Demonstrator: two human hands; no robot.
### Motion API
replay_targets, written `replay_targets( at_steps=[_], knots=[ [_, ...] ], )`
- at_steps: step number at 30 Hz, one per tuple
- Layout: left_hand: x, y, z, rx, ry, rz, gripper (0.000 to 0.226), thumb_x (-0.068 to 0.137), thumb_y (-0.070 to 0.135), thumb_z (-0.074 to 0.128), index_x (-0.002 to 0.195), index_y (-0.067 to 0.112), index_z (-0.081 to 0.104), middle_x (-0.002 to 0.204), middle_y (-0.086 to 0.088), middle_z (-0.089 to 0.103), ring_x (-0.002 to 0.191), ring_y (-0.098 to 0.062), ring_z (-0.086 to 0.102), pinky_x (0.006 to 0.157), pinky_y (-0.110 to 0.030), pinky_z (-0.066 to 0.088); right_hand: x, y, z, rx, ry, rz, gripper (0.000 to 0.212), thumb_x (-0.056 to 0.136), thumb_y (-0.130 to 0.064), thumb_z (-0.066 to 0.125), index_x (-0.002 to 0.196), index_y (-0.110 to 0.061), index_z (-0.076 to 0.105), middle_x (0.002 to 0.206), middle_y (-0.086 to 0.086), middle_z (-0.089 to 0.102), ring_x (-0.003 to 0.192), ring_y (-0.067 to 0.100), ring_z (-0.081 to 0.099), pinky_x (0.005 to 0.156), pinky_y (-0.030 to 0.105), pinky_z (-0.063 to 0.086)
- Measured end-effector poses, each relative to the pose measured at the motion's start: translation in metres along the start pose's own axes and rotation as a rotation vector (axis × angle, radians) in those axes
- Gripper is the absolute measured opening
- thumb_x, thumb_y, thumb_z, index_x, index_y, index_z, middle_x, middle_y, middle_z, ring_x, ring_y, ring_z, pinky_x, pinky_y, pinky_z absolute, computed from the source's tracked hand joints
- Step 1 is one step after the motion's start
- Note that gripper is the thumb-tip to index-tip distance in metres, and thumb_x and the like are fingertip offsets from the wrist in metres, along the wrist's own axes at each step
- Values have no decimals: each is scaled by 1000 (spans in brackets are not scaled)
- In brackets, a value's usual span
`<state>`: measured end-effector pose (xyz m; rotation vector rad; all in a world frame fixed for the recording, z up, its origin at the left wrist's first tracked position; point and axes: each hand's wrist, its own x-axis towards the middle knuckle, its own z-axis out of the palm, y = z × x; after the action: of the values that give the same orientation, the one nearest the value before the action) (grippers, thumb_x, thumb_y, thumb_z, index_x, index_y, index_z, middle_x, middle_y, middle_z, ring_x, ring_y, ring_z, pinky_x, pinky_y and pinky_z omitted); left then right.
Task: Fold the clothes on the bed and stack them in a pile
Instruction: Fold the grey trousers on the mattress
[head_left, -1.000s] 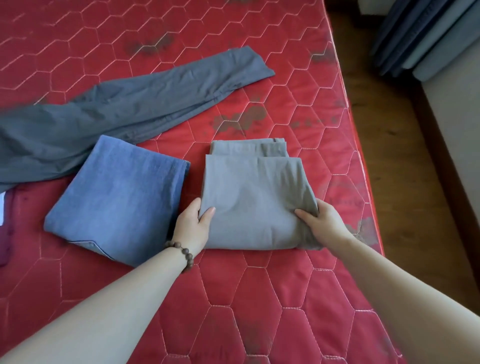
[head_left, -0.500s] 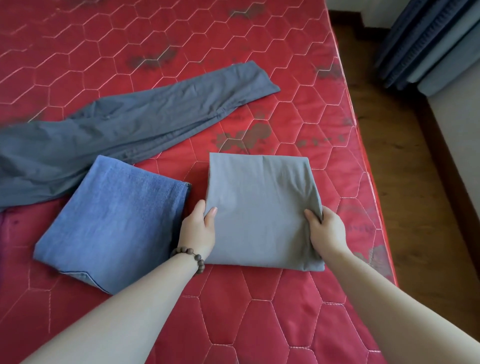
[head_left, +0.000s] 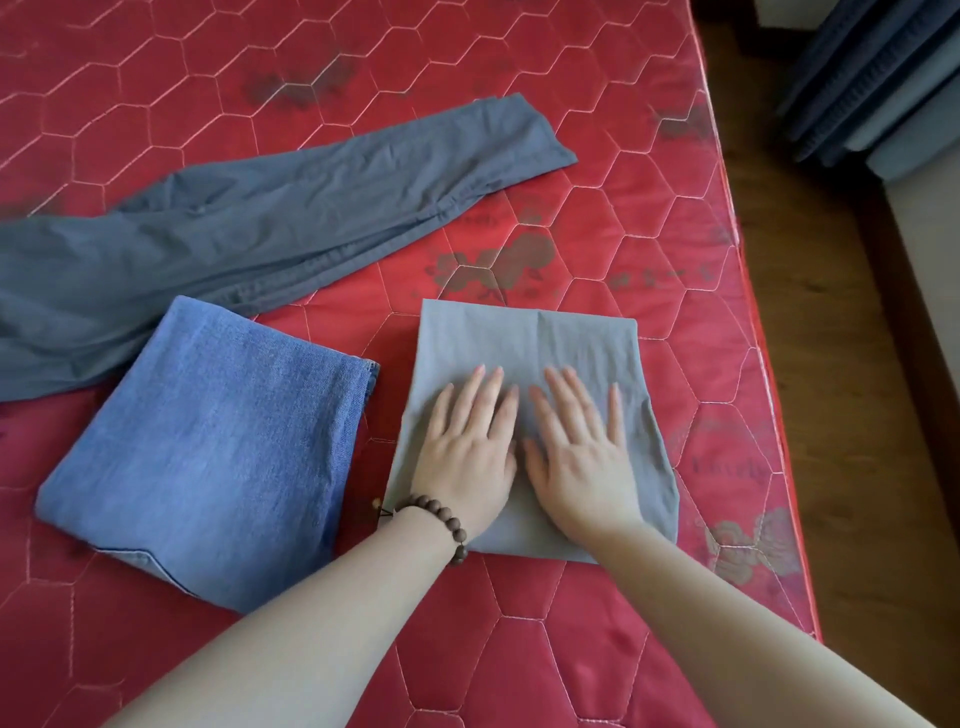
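Note:
A folded light grey garment (head_left: 524, 340) lies on the red quilted mattress (head_left: 597, 208) near its right edge. My left hand (head_left: 467, 447), with a bead bracelet at the wrist, presses flat on it with straight fingers. My right hand (head_left: 579, 447) lies flat beside the left one on the same garment. A folded blue denim piece (head_left: 208, 447) sits just left of the grey one, apart from it. Dark grey trousers (head_left: 249, 228) lie unfolded across the bed behind both.
The mattress's right edge (head_left: 779, 415) runs close to the grey garment, with wooden floor (head_left: 857, 364) beyond it. Dark blue curtains (head_left: 872, 78) hang at the top right beside a pale wall.
Both hands let go of the grey garment's near corners and moved onto its top, now pressing flat side by side. The last fold was closed, hiding the layer that showed behind.

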<state>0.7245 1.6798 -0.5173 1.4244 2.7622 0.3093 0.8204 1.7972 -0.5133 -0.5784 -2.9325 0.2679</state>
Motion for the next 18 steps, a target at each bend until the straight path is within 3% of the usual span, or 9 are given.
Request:
replay_targets(
  at_steps=[2, 5, 8, 12, 15, 18],
  knots=[
    [-3, -4, 14, 53, -120, -4, 58, 91, 37, 34, 145, 17, 42, 156, -5, 30, 146, -30, 22, 117, -51, 19, -2, -4, 17, -40, -126, -41, 56, 95, -35, 37, 145, -12, 41, 153, 5, 36, 144, 23, 28, 112, 62, 23],
    [0, -10, 24, 65, -164, -89, 64, 89, 46, 35, 151, 31, 28, 161, -4, 17, 147, -38, 8, 118, -56, 9, -1, 4, 31, -57, -177, 51, 60, 96, -46, 31, 152, -25, 26, 159, 2, 21, 149, 21, 12, 118, 57, 6],
    [7, -9, 24, 52, -152, -198, 67, 87, 55, 33, 151, 37, 23, 161, -7, 13, 148, -38, 3, 117, -58, 7, 5, 6, 32, -62, -182, 236, 60, 95, -52, 26, 152, -36, 17, 162, -2, 7, 149, 19, -2, 117, 54, -8],
    [32, -22, 21, 72, -132, -230, 68, 88, 59, 25, 152, 36, 16, 162, -7, 8, 148, -34, -3, 117, -57, 4, 36, 19, 28, -49, -155, 495, 58, 97, -47, 18, 153, -37, 4, 162, -9, -2, 148, 19, -11, 114, 61, -8],
    [57, -30, 24, 87, -126, -189, 69, 88, 62, 23, 152, 40, 11, 162, -7, 2, 147, -36, -9, 116, -59, 3, 57, 30, 26, -97, -151, 332, 57, 97, -49, 19, 152, -38, 8, 162, -8, 0, 148, 19, -11, 114, 60, -12],
    [67, -35, 31, 44, -118, -216, 70, 85, 65, 23, 151, 44, 11, 162, -9, 0, 146, -39, -13, 116, -60, 6, 67, 40, 30, -18, -172, 238, 56, 96, -52, 20, 151, -41, 17, 162, -8, 6, 148, 19, -11, 119, 53, -5]
  ],
)
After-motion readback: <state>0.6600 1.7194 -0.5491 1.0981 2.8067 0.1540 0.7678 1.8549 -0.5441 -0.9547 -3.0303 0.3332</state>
